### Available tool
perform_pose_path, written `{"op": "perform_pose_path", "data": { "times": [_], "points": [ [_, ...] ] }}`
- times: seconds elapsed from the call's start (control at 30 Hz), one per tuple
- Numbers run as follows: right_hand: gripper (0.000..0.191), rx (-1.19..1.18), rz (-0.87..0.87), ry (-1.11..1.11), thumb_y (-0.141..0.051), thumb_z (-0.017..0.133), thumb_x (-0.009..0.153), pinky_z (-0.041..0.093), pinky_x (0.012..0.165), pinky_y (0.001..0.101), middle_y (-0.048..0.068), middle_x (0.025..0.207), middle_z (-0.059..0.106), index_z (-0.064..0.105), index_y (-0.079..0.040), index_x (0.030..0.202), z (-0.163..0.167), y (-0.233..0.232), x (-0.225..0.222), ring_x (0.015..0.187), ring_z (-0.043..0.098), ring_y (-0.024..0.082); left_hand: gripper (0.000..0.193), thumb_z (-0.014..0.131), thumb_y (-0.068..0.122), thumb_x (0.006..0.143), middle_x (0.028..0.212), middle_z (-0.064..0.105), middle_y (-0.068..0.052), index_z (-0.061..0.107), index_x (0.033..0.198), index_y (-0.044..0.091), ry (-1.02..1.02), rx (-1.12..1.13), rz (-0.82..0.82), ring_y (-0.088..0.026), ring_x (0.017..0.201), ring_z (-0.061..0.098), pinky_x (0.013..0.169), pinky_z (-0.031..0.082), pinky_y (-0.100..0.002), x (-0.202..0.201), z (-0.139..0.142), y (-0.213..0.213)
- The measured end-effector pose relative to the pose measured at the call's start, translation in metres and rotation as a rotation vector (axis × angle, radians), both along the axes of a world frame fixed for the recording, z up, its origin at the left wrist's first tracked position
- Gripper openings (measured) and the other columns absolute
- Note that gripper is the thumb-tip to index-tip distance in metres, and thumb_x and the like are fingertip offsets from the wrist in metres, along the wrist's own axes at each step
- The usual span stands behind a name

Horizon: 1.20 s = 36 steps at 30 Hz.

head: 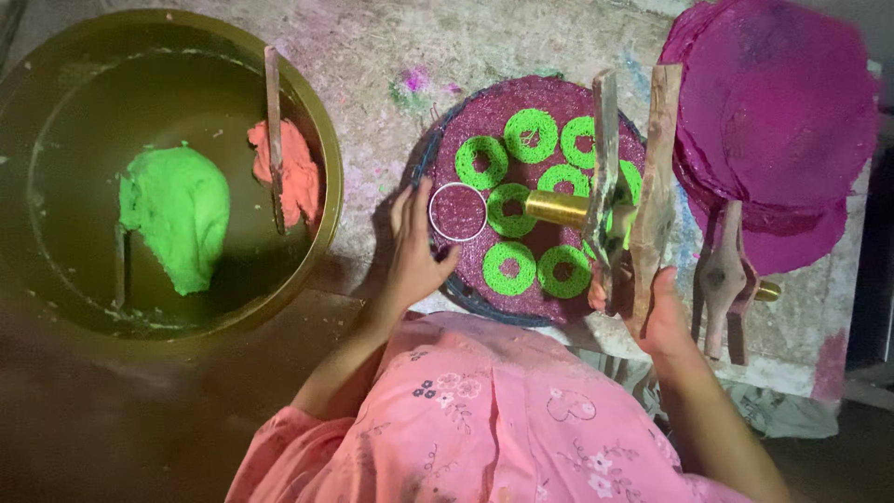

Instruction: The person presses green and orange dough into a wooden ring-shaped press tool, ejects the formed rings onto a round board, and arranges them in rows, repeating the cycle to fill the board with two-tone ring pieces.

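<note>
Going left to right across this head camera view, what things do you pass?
Big brass bowl → green dough → orange dough → left hand → woven mat with green rings → wooden press → stack of magenta discs.

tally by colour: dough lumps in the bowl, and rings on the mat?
Green dough lump in the bowl: 1
Orange dough lump: 1
Green rings on the purple mat: 8 visible; the wooden press may hide more
Total: 10
</note>
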State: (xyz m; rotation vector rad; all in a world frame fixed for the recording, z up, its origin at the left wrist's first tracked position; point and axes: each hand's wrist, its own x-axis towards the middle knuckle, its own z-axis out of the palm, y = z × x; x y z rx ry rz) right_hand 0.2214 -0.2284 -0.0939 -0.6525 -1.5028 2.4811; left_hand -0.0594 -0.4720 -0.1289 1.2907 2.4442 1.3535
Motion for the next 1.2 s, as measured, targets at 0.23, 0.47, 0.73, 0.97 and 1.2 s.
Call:
{"op": "perform_pose_path", "data": {
  "times": [0.23,0.47,0.73,0.97,1.2],
  "points": [
    [0.098,0.044,0.014,0.043,-0.082,0.037,0.094,0.047,0.082,0.0420,0.012,0.098,0.059,0.047,0.005,0.140,0.003,-0.006,0.003,0.090,0.056,0.025,0.125,0.093,0.040,0.069,0.150,0.043,-0.021,0.014,0.160,0.005,0.069,-0.239,-0.045,-0.036,0.143,0.034,0.118,0.012,-0.073,-0.015,0.003,0.016],
    [0.105,0.094,0.008,-0.027,-0.086,0.033,0.091,0.045,0.081,0.0377,0.011,0.096,0.059,0.051,0.006,0.138,0.006,-0.015,0.015,0.089,0.055,0.022,0.129,0.092,0.040,0.069,0.151,0.048,-0.011,0.009,0.162,0.008,0.025,-0.243,-0.089,-0.034,0.144,0.036,0.117,0.008,-0.074,-0.001,-0.001,-0.001],
    [0.105,0.108,0.002,-0.046,-0.086,0.032,0.092,0.046,0.081,0.0384,0.011,0.094,0.058,0.052,0.006,0.137,0.011,-0.023,0.015,0.088,0.055,0.023,0.130,0.093,0.040,0.068,0.151,0.052,-0.008,0.009,0.163,0.009,-0.037,-0.182,-0.119,-0.032,0.146,0.038,0.119,0.008,-0.074,0.002,0.011,0.001],
    [0.095,0.055,0.017,-0.001,-0.082,0.034,0.094,0.047,0.081,0.0398,0.011,0.095,0.058,0.051,0.003,0.133,0.006,-0.022,0.009,0.088,0.056,0.023,0.119,0.092,0.035,0.071,0.150,0.046,-0.024,0.018,0.160,0.006,0.005,-0.150,0.143,-0.045,0.142,0.038,0.121,0.020,-0.060,-0.021,0.018,-0.004],
    [0.058,0.448,-0.323,0.066,-0.058,0.046,0.108,0.044,0.063,0.0333,0.009,0.086,0.064,0.058,-0.004,0.125,-0.002,0.044,-0.031,0.072,0.058,0.020,0.105,0.088,0.027,0.085,0.154,0.039,-0.036,0.022,0.162,0.000,-0.028,-0.047,0.372,-0.052,0.142,0.041,0.119,0.033,-0.055,-0.058,-0.047,-0.022]
  ]
}}
